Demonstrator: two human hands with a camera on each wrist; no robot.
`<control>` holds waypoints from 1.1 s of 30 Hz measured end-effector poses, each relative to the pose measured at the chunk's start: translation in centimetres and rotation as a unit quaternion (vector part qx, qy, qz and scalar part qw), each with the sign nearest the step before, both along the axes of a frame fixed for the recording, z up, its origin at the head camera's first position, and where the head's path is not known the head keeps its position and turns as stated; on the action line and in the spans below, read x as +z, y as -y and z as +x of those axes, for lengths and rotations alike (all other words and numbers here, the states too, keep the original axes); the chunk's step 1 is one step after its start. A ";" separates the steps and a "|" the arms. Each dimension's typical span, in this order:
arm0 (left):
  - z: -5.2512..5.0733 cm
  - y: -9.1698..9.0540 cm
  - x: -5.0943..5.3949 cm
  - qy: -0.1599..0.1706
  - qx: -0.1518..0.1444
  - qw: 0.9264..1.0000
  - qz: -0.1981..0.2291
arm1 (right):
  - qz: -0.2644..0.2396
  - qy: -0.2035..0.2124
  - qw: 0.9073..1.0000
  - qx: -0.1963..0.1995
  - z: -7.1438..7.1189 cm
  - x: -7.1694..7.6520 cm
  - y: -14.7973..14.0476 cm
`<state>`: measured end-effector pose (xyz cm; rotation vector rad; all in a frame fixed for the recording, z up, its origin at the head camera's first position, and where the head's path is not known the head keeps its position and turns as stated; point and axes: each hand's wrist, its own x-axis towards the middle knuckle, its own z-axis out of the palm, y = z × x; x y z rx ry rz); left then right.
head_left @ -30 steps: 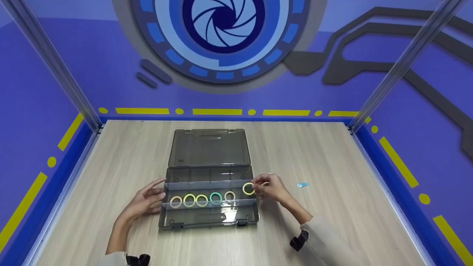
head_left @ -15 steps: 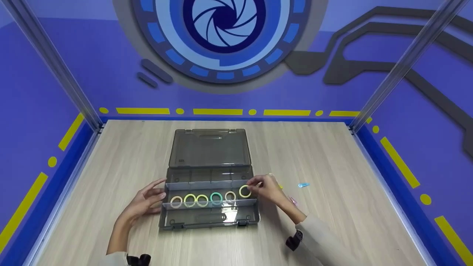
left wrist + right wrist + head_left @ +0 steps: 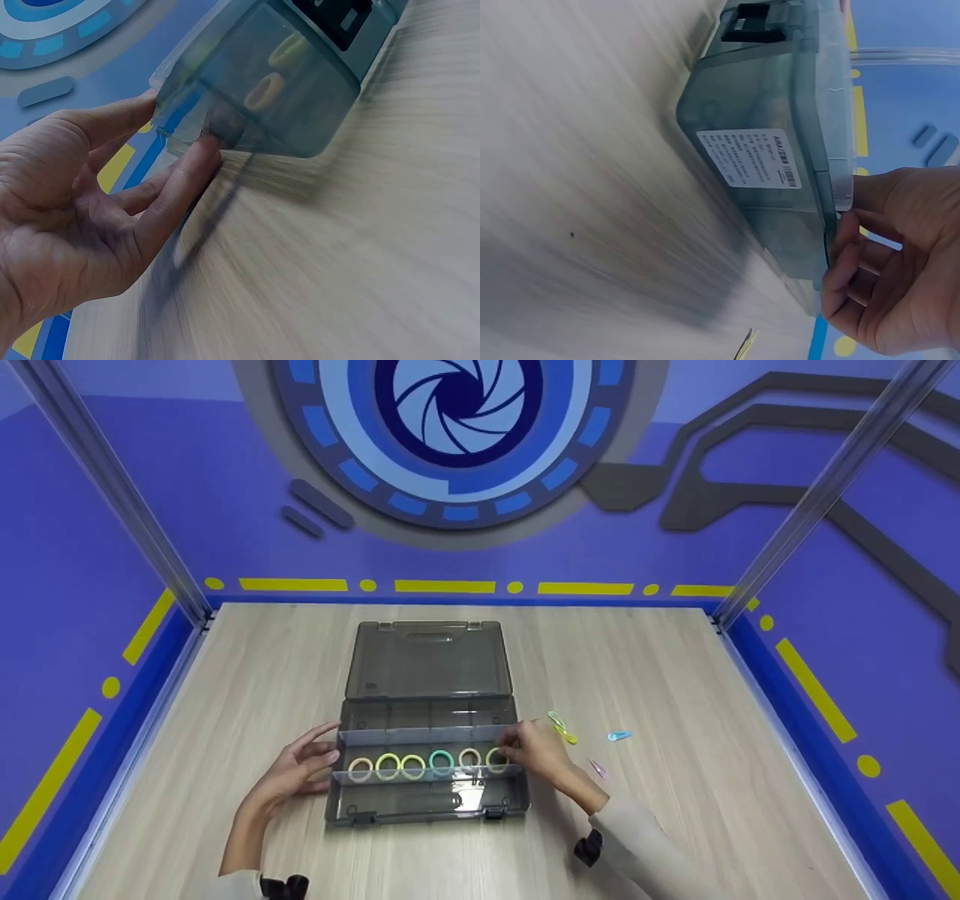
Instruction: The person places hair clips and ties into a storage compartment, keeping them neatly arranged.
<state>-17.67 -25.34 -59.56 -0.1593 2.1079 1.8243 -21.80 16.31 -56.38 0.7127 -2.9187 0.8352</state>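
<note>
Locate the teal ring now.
In the head view, the teal ring sits in the middle compartment of the open box, between a yellow ring at left and a beige ring at right.

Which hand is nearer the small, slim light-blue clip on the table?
Right. The right hand is left of the light-blue clip, at the right end of the translucent grey plastic box; the left hand is farther left, at the box's opposite end.

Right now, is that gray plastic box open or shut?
Open. The lid is folded back behind the box in the head view, and a row of rings shows uncovered inside.
</note>
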 end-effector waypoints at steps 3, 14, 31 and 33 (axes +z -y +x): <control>0.0 0.0 0.0 -0.002 -0.004 1.000 0.002 | 0.013 -0.004 1.000 -0.004 0.0 -0.1 0.2; 0.1 -0.1 0.2 -0.004 -0.012 1.000 0.007 | -0.082 0.050 0.995 0.025 -0.3 -0.2 -1.2; 0.1 -0.1 0.2 -0.006 -0.009 1.000 -0.001 | -0.182 0.091 0.979 -0.022 -0.3 0.7 -8.3; 0.1 -0.1 0.2 -0.007 -0.008 1.000 -0.003 | -0.179 0.092 0.979 -0.035 -0.5 0.7 -9.6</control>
